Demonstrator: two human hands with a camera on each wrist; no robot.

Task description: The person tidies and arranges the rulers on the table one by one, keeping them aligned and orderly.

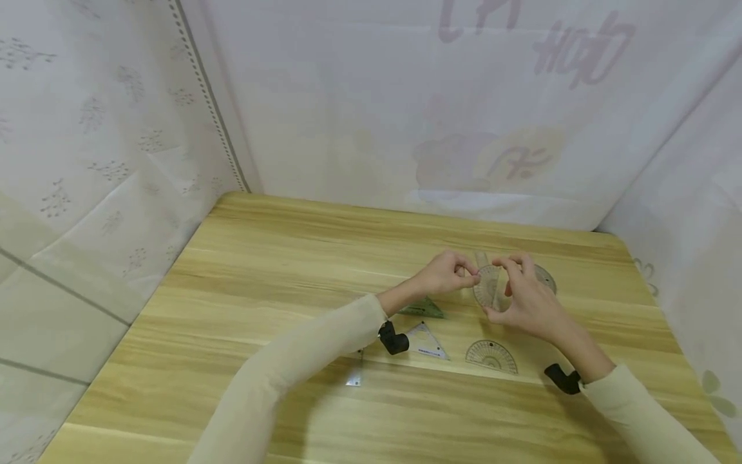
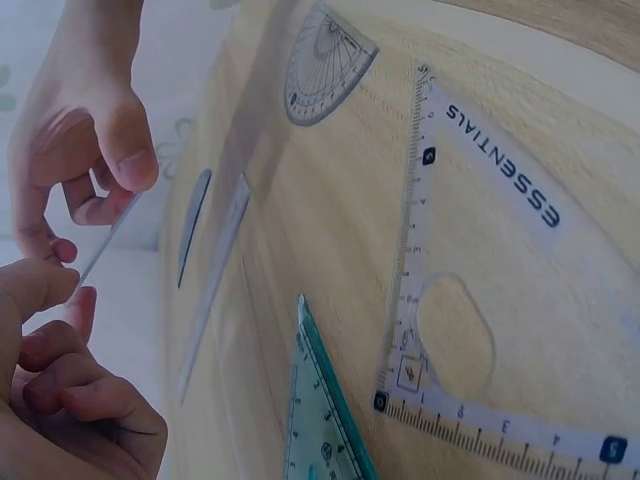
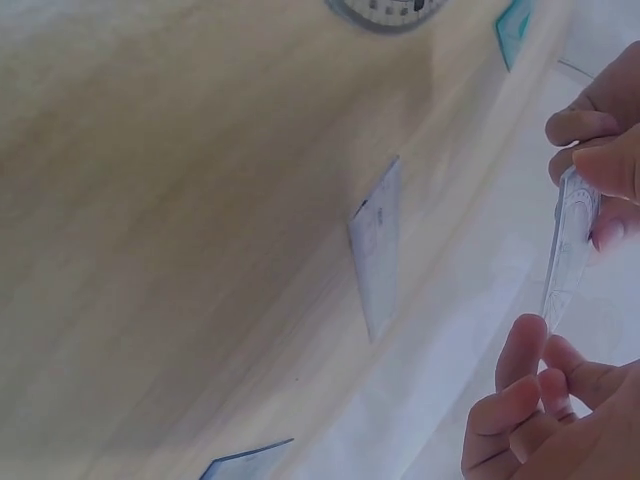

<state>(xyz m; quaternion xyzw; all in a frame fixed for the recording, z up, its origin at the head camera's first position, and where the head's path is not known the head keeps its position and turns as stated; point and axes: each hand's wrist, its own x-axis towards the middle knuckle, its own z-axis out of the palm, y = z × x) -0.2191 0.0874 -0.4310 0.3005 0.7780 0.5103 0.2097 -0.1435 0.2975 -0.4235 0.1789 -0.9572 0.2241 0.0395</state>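
Presently: transparent protractor (image 1: 485, 289) raised over the surface (image 1: 290, 258) | left hand (image 1: 446, 274): pinching one edge | right hand (image 1: 529, 299): grasping it from the opposite side | grip by edges only, lightly and evenly, to avoid flexing; keep its markings unobstructed.

- Three protractors (image 1: 485, 287): one held, two on the tabletop (image 1: 301, 258)
- Two set squares (image 1: 428, 351)
- Two partly hidden clear pieces (image 1: 355, 378), kind unclear
- Two hands (image 1: 536, 306)
- Two black wrist cameras (image 1: 394, 340)
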